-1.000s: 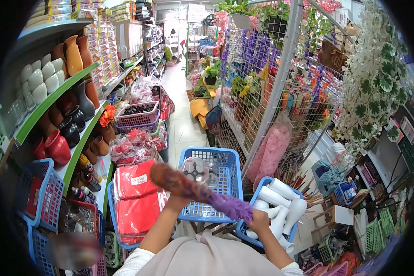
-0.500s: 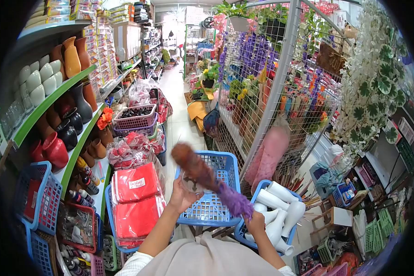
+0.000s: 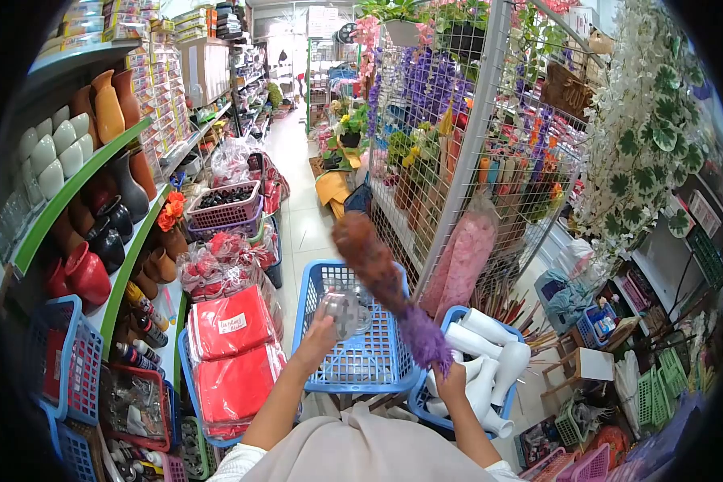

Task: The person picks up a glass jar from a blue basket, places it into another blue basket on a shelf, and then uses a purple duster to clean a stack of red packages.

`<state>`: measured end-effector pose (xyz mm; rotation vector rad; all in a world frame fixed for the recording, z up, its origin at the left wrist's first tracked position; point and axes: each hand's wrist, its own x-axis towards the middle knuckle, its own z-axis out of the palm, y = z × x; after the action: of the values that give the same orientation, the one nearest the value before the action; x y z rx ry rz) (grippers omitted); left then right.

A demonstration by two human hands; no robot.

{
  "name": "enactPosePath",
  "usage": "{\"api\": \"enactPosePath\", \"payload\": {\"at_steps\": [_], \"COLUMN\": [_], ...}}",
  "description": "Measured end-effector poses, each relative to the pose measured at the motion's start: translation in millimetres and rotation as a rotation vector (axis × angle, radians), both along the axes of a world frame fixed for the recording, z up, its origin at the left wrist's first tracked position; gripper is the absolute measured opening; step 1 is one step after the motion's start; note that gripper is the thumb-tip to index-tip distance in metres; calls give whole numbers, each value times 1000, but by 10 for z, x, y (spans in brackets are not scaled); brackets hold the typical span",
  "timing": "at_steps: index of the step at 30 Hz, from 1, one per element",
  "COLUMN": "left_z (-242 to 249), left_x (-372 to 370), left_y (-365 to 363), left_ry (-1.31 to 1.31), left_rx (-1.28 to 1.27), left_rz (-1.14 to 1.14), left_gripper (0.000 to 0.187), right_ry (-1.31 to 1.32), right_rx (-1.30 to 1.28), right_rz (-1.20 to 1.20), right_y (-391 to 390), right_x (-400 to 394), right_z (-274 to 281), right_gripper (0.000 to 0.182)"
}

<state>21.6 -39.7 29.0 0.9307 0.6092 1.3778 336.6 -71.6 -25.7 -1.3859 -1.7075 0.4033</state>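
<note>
My right hand point(image 3: 450, 377) is closed around the purple end of a fluffy duster point(image 3: 377, 273). Its brown head, smeared by motion, slants up and left over the basket. In my left hand point(image 3: 317, 344) is a clear drinking glass point(image 3: 341, 312), gripped by its near side above the blue plastic basket point(image 3: 304, 309). Another piece of clear glassware point(image 3: 366, 315) shows inside this basket, just beyond the held glass. The duster passes close to the right of the glass, overlapping the basket's far rim in this view.
A blue basket of white vases point(image 3: 490, 373) stands right, beside a wire mesh rack point(image 3: 458, 185) with artificial flowers. Red packaged cloths point(image 3: 233, 321) fill a basket at left. Pottery vases point(image 3: 88, 271) line green-edged shelves. An aisle point(image 3: 296, 193) runs ahead.
The duster's brown head has swung right, away from my left hand. The glass in my left hand now shows more plainly, held slightly further right. The view has shifted a little.
</note>
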Motion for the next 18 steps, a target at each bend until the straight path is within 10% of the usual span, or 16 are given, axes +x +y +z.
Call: {"api": "enactPosePath", "payload": {"at_steps": [4, 8, 11, 14, 18], "left_z": [1, 115, -36, 138, -16], "left_x": [-189, -204, -273, -230, -304], "left_y": [-23, -202, -69, -244, -176], "left_ry": [501, 569, 647, 684, 518], "left_rx": [59, -75, 300, -137, 27], "left_rz": [30, 126, 103, 142, 50], "left_gripper": [76, 81, 89, 81, 85], "right_ry": [-194, -248, -256, -282, -226], "right_rx": [-21, -20, 60, -55, 97], "right_rz": [163, 57, 216, 101, 244], "right_y": [-53, -20, -33, -12, 108], "right_x": [193, 315, 347, 291, 313], "right_z": [172, 327, 272, 288, 206], "right_gripper": [23, 31, 31, 31, 34]}}
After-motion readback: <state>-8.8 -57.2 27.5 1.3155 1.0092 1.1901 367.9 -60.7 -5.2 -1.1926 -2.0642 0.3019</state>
